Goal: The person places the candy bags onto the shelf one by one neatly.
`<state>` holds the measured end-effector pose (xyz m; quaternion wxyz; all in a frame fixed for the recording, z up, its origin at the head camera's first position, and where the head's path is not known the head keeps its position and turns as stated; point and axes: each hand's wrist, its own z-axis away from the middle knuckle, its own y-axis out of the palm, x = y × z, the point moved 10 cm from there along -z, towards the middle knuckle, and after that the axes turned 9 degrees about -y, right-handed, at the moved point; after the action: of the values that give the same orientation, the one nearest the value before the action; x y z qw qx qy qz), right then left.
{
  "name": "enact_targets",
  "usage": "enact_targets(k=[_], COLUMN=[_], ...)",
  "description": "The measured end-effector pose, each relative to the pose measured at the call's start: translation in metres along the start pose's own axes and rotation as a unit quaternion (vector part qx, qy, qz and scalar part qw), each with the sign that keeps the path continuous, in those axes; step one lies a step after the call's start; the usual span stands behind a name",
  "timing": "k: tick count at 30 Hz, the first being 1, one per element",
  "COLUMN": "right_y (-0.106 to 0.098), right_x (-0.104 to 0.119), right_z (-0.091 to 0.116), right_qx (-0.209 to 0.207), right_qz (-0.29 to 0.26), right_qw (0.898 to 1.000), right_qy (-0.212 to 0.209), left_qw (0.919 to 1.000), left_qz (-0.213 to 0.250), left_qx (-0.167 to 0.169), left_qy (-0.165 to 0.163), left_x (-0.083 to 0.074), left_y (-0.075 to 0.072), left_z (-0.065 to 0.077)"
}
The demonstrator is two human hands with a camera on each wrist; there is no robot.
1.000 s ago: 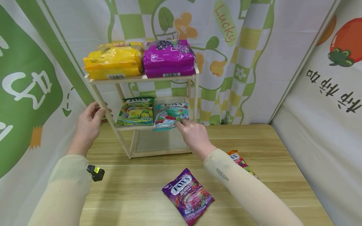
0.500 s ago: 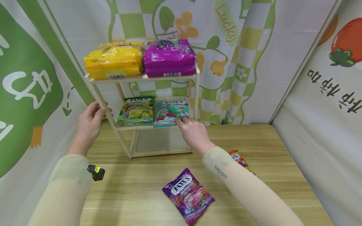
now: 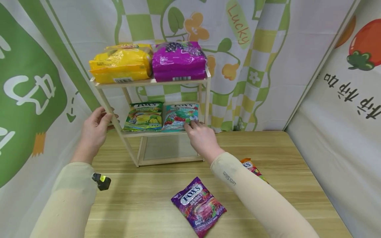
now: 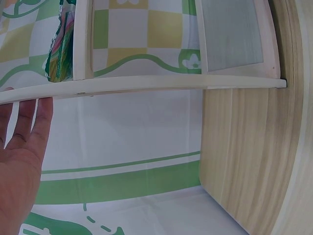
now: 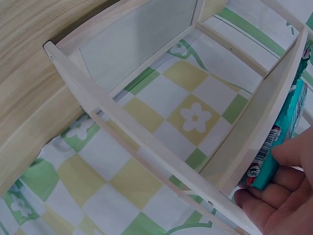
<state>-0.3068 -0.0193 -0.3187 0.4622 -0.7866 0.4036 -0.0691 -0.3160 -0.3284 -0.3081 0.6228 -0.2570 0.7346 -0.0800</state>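
Observation:
A small wooden shelf rack (image 3: pixel 126 145) stands on the table, its middle shelf carrying two candy bags. My left hand (image 3: pixel 94 129) grips its front left post; in the left wrist view, fingers (image 4: pixel 41 117) reach behind the wooden bar. At the front right of the middle shelf, my right hand (image 3: pixel 203 138) pinches the near corner of a teal mint candy bag (image 3: pixel 178 115). The right wrist view shows thumb and fingers around the edge of that teal bag (image 5: pixel 266 166). Left of it lies a green candy bag (image 3: pixel 144 117), close alongside.
A yellow bag (image 3: pixel 122 64) and a magenta bag (image 3: pixel 178 62) sit on the top shelf. On the table (image 3: pixel 134 205), a purple berries candy bag (image 3: pixel 199 206) lies in front, and an orange-topped candy bag (image 3: pixel 251 168) is partly hidden by my right forearm. Printed curtains enclose the table.
My right hand has pushed the teal bag farther back onto the middle shelf; its front edge no longer overhangs as before. The left hand stays on the post.

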Motion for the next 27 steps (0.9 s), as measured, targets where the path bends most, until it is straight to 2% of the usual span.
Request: enact_targets(k=[8,14,22,27], right_y=[0.006,0.009,0.019,0.019], right_x=[-0.001,-0.002,-0.003,-0.002], right_z=[-0.003,-0.006,-0.006,-0.002], right_qx=[0.019,0.035,0.068,0.066], right_qz=[0.002,-0.022,-0.052,-0.047], right_qw=[1.0,0.999,0.996,0.997], right_qy=[0.002,0.004,0.012,0.013], left_qw=[1.0,0.9996,0.9995,0.9997], left_qz=[0.001,0.021,0.021,0.015], left_qx=[-0.001,-0.008,-0.006,-0.006], left_qy=[0.004,0.019,0.022,0.018], left_x=[-0.002,-0.006,-0.005,-0.005], left_y=[0.001,0.001,0.001,0.001], left_z=[0.001,0.002,0.002,0.002])
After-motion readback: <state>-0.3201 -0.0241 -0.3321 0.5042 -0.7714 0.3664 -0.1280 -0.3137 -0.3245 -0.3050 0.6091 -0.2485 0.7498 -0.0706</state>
